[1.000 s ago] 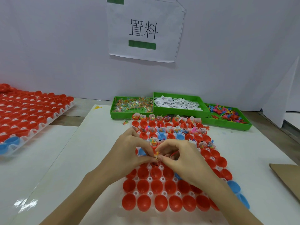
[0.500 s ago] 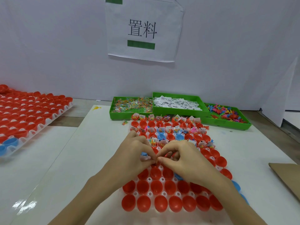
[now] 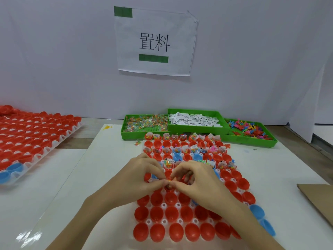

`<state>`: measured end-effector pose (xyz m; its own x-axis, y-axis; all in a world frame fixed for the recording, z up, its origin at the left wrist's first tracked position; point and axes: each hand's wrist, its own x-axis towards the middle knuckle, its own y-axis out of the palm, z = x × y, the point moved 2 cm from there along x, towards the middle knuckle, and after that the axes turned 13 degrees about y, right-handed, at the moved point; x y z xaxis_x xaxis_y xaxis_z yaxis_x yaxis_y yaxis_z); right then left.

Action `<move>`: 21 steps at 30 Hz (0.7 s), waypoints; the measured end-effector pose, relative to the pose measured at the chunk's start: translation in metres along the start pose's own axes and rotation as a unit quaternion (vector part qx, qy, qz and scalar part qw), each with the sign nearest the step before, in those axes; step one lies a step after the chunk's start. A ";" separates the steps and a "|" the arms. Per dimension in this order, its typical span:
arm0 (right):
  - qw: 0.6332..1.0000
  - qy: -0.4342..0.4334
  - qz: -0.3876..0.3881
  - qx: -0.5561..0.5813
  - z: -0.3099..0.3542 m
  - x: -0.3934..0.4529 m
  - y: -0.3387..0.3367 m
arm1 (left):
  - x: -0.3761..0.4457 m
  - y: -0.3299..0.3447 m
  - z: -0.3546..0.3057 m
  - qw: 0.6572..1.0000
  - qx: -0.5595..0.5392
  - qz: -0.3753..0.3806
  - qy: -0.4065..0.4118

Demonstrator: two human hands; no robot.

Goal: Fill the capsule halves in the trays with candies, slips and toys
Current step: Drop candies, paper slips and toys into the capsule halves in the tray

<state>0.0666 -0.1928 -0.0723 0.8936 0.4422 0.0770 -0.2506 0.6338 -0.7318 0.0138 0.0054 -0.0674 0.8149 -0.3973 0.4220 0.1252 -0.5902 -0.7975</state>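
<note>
Both bare forearms reach in from the near edge and converge at the middle; the left hand (image 3: pixel 142 177) and right hand (image 3: pixel 196 179) meet fingertip to fingertip, backs up; each has thumb and forefinger pinched together in a tight grip, other fingers curled above.

The characters "置料" are printed in black on a white paper sheet (image 3: pixel 155 42) taped to the wall, upper centre. The print on the paper slips (image 3: pixel 193 120) is too small to be read.

Two bare forearms, no sleeves in view, left hand (image 3: pixel 138 177) and right hand (image 3: pixel 196 179) without gloves, rings or watch
</note>
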 end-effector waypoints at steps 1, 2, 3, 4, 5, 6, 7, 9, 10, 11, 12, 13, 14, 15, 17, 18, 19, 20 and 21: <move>1.000 0.003 0.001 0.022 -0.001 0.000 -0.003 | 0.000 -0.002 0.001 1.000 -0.009 -0.007 -0.003; 0.999 0.006 -0.006 0.039 -0.001 0.000 -0.007 | 0.001 -0.004 0.002 0.999 -0.025 -0.020 -0.011; 0.999 0.008 -0.019 0.050 -0.002 0.001 -0.010 | 0.002 -0.007 0.002 0.998 -0.048 -0.036 -0.024; 0.998 0.008 -0.034 0.056 -0.002 0.002 -0.012 | 0.004 -0.010 0.003 0.995 -0.075 -0.051 -0.038; 0.997 0.007 -0.047 0.061 -0.003 0.003 -0.015 | 0.008 -0.012 0.005 0.991 -0.099 -0.067 -0.054; 0.996 0.005 -0.057 0.067 -0.003 0.004 -0.016 | 0.013 -0.015 0.008 0.987 -0.113 -0.085 -0.071; 0.995 0.004 -0.065 0.073 -0.004 0.005 -0.018 | 0.019 -0.018 0.015 0.983 -0.118 -0.106 -0.091; 0.994 0.002 -0.073 0.085 -0.006 0.006 -0.021 | 0.036 -0.022 0.036 0.976 -0.093 -0.146 -0.133; 0.993 0.000 -0.075 0.090 -0.006 0.007 -0.021 | 0.046 -0.023 0.049 0.973 -0.064 -0.161 -0.152; 0.993 -0.003 -0.075 0.092 -0.006 0.007 -0.022 | 0.057 -0.025 0.063 0.971 -0.028 -0.169 -0.167; 0.993 -0.006 -0.073 0.094 -0.006 0.006 -0.021 | 0.069 -0.027 0.078 0.969 0.012 -0.169 -0.178; 0.993 -0.009 -0.071 0.096 -0.005 0.006 -0.021 | 0.081 -0.030 0.092 0.969 0.055 -0.156 -0.185; 0.993 -0.010 -0.070 0.098 -0.005 0.005 -0.020 | 0.093 -0.033 0.107 0.969 0.102 -0.127 -0.188; 0.993 -0.010 -0.069 0.098 -0.004 0.005 -0.020 | 0.103 -0.035 0.120 0.967 0.146 -0.088 -0.189; 0.993 -0.011 -0.064 0.100 -0.004 0.004 -0.019 | 0.117 -0.038 0.143 0.961 0.200 -0.015 -0.191; 0.993 -0.012 -0.059 0.102 -0.004 0.004 -0.018 | 0.120 -0.037 0.153 0.957 0.217 0.012 -0.193; 0.993 -0.012 -0.053 0.103 -0.004 0.004 -0.018 | 0.122 -0.036 0.160 0.953 0.230 0.033 -0.193; 0.993 -0.012 -0.048 0.103 -0.004 0.004 -0.017 | 0.124 -0.034 0.165 0.950 0.240 0.052 -0.192; 0.994 -0.012 -0.044 0.103 -0.005 0.004 -0.017 | 0.126 -0.032 0.168 0.949 0.244 0.070 -0.189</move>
<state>0.0760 -0.2046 -0.0629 0.9068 0.3926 0.1533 -0.2447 0.7866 -0.5669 0.2076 0.0927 -0.0609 0.9759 -0.1132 0.1865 0.1730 -0.1191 -0.9777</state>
